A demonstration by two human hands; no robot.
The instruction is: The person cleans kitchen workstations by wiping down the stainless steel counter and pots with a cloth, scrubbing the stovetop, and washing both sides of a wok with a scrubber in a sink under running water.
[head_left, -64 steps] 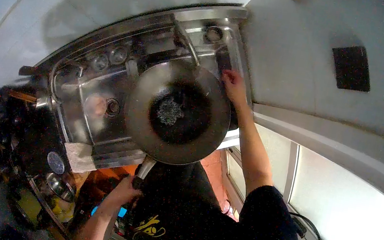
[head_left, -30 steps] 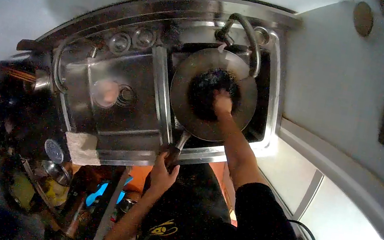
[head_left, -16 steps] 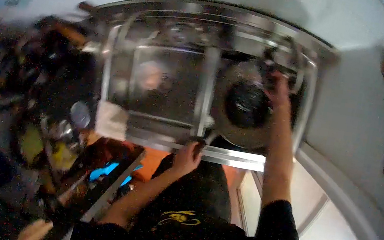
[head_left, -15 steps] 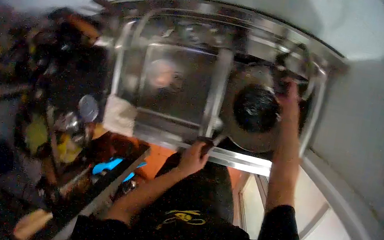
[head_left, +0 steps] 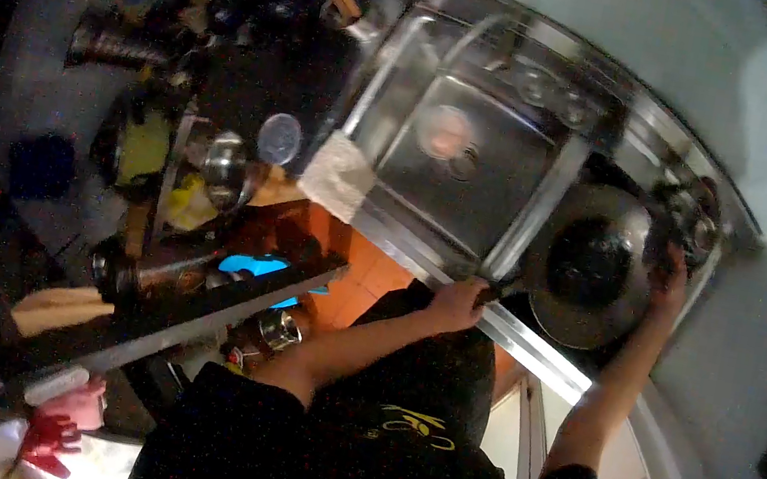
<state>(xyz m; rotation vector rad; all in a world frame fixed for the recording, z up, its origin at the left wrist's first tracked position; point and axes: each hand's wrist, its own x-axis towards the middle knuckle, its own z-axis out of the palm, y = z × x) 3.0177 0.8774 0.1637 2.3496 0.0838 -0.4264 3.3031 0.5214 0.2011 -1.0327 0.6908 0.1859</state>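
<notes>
A wide metal wok (head_left: 545,302) with a dark, shiny inside sits at the right end of the steel unit. My left hand (head_left: 460,305) is closed around the wok's dark handle (head_left: 493,293) at the near left. At the wok's right rim is my right hand (head_left: 669,279), its fingers pointing away from me. Dark shapes and blur hide whether those fingers hold anything. Just beyond them stand dark and metal fittings (head_left: 695,226), too dim to name.
Left of the wok is a steel sink (head_left: 488,191) with a round pale thing (head_left: 446,132) in it. A whitish cloth (head_left: 338,176) lies on its left corner. The cluttered left counter holds a metal bowl (head_left: 229,168), a clear round lid (head_left: 280,138) and a blue item (head_left: 254,267).
The view has turned, so the sink now slants and more of the left counter shows. My left hand stays on the wok handle. My right hand has shifted down along the wok's right side.
</notes>
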